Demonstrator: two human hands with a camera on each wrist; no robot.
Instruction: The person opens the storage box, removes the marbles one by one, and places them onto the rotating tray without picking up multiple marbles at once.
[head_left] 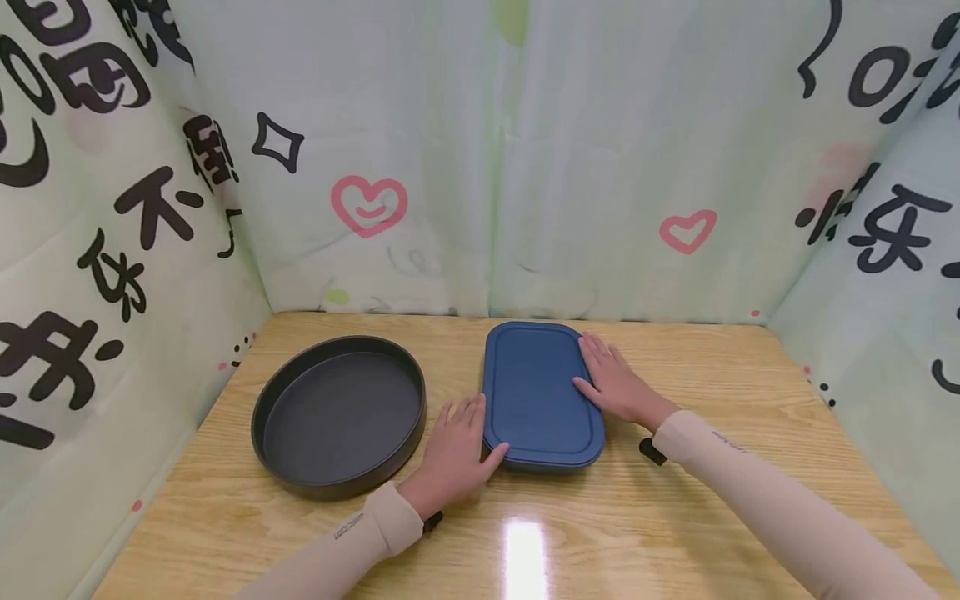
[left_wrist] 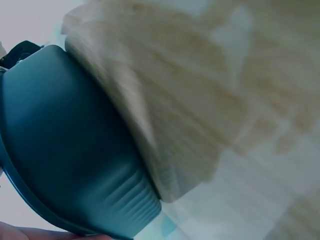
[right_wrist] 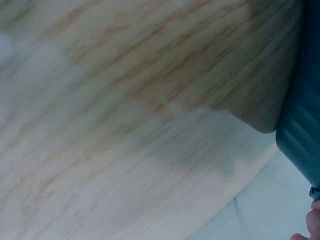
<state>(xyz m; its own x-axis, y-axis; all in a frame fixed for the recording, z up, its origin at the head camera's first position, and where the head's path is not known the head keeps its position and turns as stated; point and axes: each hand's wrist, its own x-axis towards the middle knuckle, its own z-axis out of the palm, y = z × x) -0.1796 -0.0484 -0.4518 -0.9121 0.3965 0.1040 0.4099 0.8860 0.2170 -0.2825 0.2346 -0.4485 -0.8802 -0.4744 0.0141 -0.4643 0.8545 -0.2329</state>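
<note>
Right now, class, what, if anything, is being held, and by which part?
The blue lidded box, between both hands: left hand at its left edge, nearer end; right hand at its right edge, farther end.

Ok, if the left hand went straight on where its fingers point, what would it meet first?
Most likely the blue container: the left hand lies at its left side, pointing forward and slightly right. Depth there is hard to judge.

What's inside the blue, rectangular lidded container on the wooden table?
The flat blue rectangular lid covers the blue rectangular container, so its contents, if any, cannot be seen; only the lid and some outer wall show.
</note>
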